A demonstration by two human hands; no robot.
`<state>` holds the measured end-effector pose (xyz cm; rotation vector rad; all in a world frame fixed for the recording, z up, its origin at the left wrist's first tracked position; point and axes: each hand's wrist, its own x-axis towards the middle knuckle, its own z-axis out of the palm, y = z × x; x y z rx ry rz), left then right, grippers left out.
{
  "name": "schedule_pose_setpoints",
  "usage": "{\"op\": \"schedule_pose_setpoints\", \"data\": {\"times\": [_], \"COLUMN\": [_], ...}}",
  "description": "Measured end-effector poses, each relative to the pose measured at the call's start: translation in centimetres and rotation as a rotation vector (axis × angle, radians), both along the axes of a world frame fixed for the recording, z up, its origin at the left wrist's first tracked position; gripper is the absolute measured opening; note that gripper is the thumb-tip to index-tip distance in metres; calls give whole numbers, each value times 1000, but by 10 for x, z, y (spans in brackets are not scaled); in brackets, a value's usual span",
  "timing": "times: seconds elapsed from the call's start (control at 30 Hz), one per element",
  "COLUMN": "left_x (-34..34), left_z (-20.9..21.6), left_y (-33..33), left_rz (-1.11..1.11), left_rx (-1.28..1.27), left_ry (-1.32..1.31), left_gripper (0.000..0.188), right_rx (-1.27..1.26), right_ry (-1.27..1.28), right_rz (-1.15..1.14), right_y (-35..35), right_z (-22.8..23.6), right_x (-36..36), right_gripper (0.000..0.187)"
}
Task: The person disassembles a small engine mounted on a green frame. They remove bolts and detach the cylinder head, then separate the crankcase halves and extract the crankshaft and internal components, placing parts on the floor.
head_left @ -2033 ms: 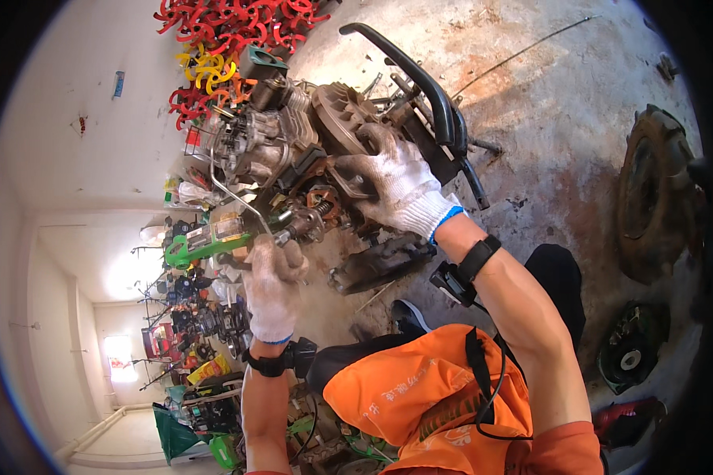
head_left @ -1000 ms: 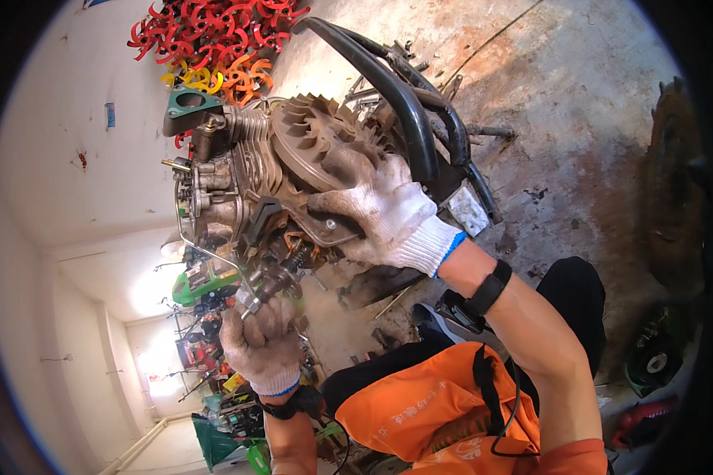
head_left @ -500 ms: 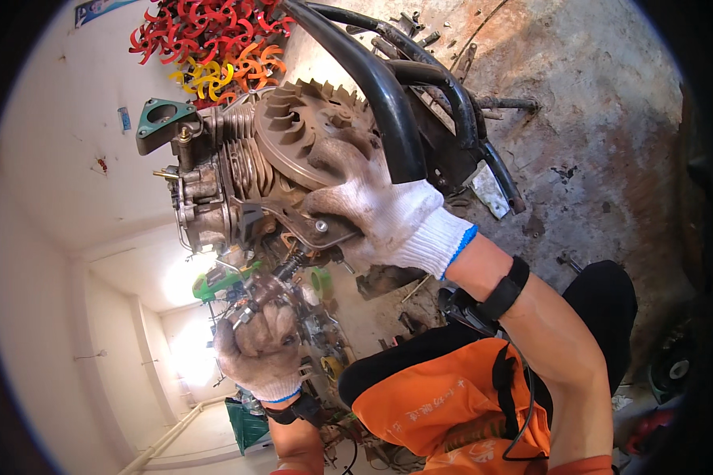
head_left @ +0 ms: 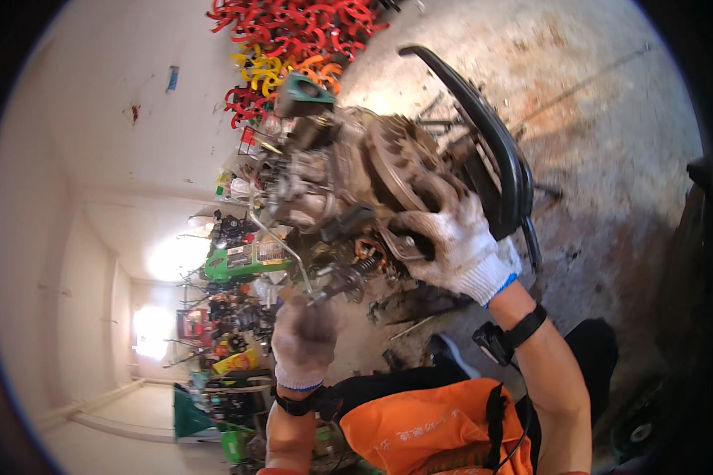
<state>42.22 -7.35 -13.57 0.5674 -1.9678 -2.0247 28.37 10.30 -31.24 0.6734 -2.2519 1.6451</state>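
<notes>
A dirty small engine (head_left: 333,166) with a finned cylinder stands in front of me, slightly blurred. Its finned flywheel (head_left: 396,162) faces right. My right hand (head_left: 455,245), in a soiled white knit glove, grips the engine's lower right side, fingers at the flywheel and thumb around a metal bracket below it. Lower left, my gloved left hand (head_left: 305,340) is smeared by motion, just below a metal linkage (head_left: 337,285) with a spring. Its fingers cannot be made out. A bent black tubular frame (head_left: 483,127) rises beyond my right hand. On the engine's top left sits a green-rimmed flange (head_left: 309,89).
Red, yellow and orange curved blades (head_left: 293,32) pile up at the far side. Along the left lie a green machine part (head_left: 245,261) and crowded small parts. A stained concrete floor (head_left: 602,150) spreads right. My orange apron (head_left: 428,419) covers my lap.
The view has shifted, so the engine sits farther right and lower. My left hand has moved down from the linkage and blurred. My right hand keeps its hold on the engine.
</notes>
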Motion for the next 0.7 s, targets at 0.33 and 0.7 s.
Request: {"op": "schedule_pose_setpoints", "data": {"times": [0.33, 0.7], "left_x": [1, -4], "left_z": [-14, -8], "left_y": [9, 9], "left_rz": [-119, -210], "left_rx": [-66, 174], "left_ry": [54, 35], "left_gripper": [40, 36], "right_rx": [111, 296], "right_ry": [-10, -78], "right_rz": [-38, -8], "right_y": [-3, -9], "right_z": [7, -14], "right_x": [2, -2], "right_gripper": [72, 93]}}
